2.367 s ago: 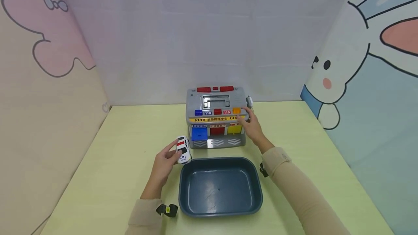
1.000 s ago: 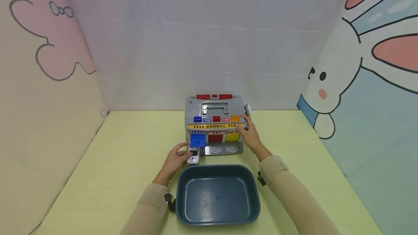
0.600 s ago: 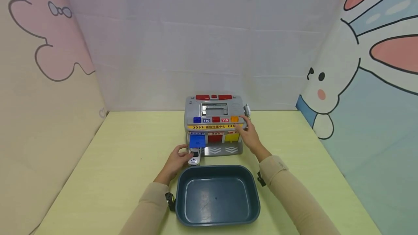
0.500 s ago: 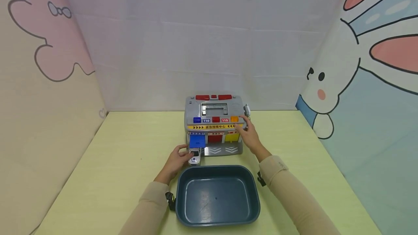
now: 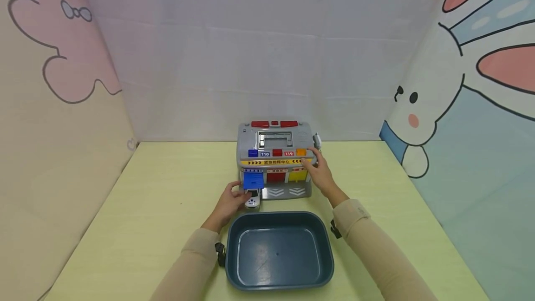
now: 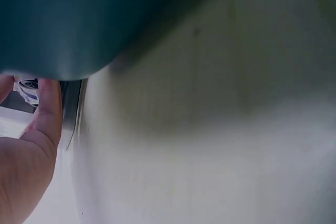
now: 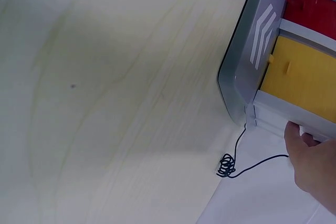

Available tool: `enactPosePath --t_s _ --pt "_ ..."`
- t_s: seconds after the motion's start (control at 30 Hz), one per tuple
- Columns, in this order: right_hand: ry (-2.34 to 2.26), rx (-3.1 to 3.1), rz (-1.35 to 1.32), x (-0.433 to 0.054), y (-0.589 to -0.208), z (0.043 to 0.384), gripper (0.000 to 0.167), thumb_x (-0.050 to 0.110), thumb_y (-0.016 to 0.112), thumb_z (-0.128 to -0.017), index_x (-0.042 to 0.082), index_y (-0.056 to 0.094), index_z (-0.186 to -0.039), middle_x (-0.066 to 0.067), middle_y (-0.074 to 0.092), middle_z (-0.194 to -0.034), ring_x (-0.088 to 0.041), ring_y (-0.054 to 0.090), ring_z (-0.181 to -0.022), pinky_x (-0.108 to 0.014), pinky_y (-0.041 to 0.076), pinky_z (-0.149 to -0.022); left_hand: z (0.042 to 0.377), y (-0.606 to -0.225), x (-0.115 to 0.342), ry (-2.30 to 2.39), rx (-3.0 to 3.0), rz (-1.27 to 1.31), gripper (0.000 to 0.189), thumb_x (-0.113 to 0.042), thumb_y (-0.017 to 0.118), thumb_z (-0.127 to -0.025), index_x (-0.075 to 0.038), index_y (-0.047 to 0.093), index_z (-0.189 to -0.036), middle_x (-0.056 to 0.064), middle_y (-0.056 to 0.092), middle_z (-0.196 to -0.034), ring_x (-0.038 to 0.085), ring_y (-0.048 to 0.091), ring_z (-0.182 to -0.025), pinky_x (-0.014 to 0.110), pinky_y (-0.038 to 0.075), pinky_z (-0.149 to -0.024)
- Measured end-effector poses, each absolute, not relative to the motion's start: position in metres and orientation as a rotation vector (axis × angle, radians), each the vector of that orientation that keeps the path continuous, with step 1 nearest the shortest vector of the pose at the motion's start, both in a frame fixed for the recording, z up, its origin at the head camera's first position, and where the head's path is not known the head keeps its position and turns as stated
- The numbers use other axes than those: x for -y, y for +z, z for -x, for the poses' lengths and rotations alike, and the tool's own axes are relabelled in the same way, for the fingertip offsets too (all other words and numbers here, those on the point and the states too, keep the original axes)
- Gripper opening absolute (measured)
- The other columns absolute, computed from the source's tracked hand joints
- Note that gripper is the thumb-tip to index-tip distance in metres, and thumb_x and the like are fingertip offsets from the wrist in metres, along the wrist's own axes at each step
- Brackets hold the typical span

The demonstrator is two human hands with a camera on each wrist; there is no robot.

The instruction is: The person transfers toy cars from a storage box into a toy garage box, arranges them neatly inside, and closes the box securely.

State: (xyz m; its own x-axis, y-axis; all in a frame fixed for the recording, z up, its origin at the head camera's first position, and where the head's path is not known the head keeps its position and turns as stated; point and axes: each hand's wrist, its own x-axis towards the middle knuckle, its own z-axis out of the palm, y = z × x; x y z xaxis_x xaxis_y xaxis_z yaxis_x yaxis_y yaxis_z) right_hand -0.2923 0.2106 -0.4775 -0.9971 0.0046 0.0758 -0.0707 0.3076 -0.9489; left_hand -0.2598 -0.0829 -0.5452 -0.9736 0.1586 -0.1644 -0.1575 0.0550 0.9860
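A grey toy police station [image 5: 276, 140] with red lights on top stands at the back of the table. Its blue door [image 5: 253, 180] is swung up, while the red door [image 5: 276, 177] and yellow door [image 5: 297, 176] are down. My left hand [image 5: 227, 204] pinches a small white toy police car [image 5: 252, 202] between thumb and fingers; the car's rear is hidden beneath the blue door. At the station's right front corner, my right hand [image 5: 322, 178] grips the casing. In the right wrist view its thumb lies below the yellow door [image 7: 302, 77].
A dark blue plastic tub [image 5: 279, 287] sits right in front of the station, close to my left wrist. A coiled black cord [image 7: 227, 165] lies by the station's right side. A pale wall [image 5: 225, 73] rises behind the table.
My left hand has brought the car from left of the station down onto its front ramp, under the blue door, then shifted slightly right. The right hand keeps its grip.
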Motion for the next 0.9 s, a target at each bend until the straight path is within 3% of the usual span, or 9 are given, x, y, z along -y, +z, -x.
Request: enactPosePath --t_s 0.33,0.9 --pt "1.808 2.477 -0.066 -0.21 -0.476 0.29 0.051 0.028 0.055 -0.101 0.013 0.036 -0.147 -0.019 0.049 -0.128 -0.032 0.054 -0.103 -0.039 0.043 -0.084 0.265 -0.542 0.079 2.008 -2.107 0.029 0.071 -0.016 0.067 -0.094 0.004 0.021 -0.146 0.034 0.056 -0.124 0.038 0.064 -0.101 0.047 0.053 -0.085" --pt "1.815 2.456 -0.085 -0.209 -0.476 0.289 0.051 0.027 0.054 -0.102 0.012 0.036 -0.146 -0.019 0.05 -0.125 -0.029 0.054 -0.1 -0.043 0.045 -0.087 0.273 -0.543 0.077 2.008 -2.096 0.001 0.074 -0.015 0.066 -0.095 0.0 0.019 -0.15 0.031 0.057 -0.124 0.039 0.059 -0.112 0.048 0.05 -0.092"
